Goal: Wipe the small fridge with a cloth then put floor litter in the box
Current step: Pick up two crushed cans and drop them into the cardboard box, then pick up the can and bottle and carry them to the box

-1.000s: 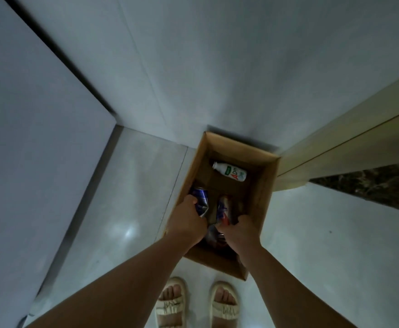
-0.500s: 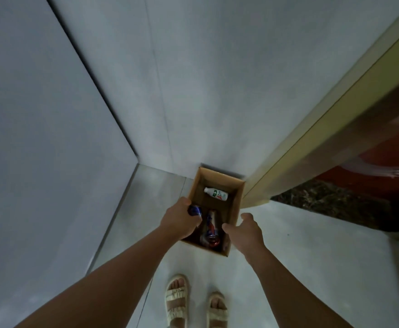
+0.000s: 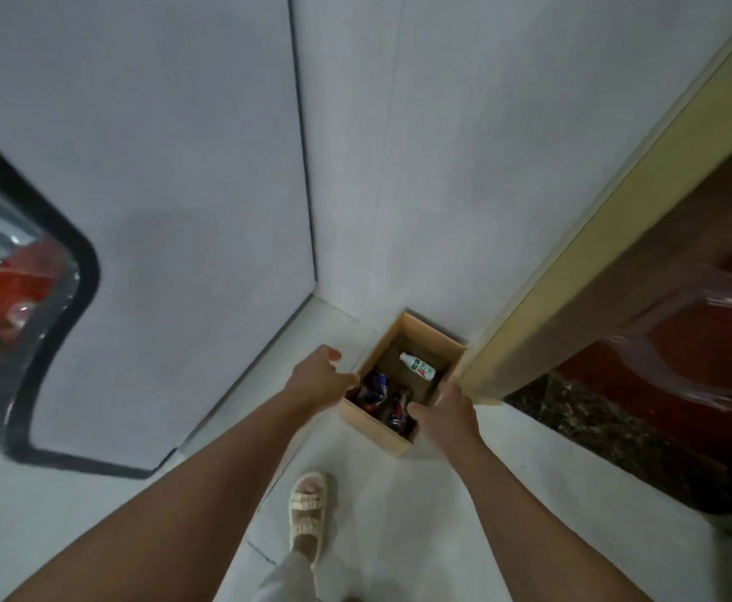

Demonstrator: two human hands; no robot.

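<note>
A small open cardboard box (image 3: 376, 433) stands on the pale floor in the corner, against the wall. Inside it lie a white bottle with a green and red label (image 3: 419, 367) and two crushed blue and red cans (image 3: 373, 389) (image 3: 399, 409). My left hand (image 3: 318, 379) hovers at the box's left rim, fingers loosely apart and holding nothing. My right hand (image 3: 446, 414) is at the box's right rim, thumb over the inside, also with nothing in it. No cloth is in view.
A white panel with a black-rimmed window (image 3: 30, 297) showing red items fills the left side. A yellow door frame (image 3: 616, 202) and a red-brown door (image 3: 703, 323) stand to the right above a dark stone threshold (image 3: 594, 432). My sandalled foot (image 3: 308, 510) is on the floor.
Both hands have let go of the cans, which now lie in the box, and have drawn back to its rims. The view has pulled up and away from the box.
</note>
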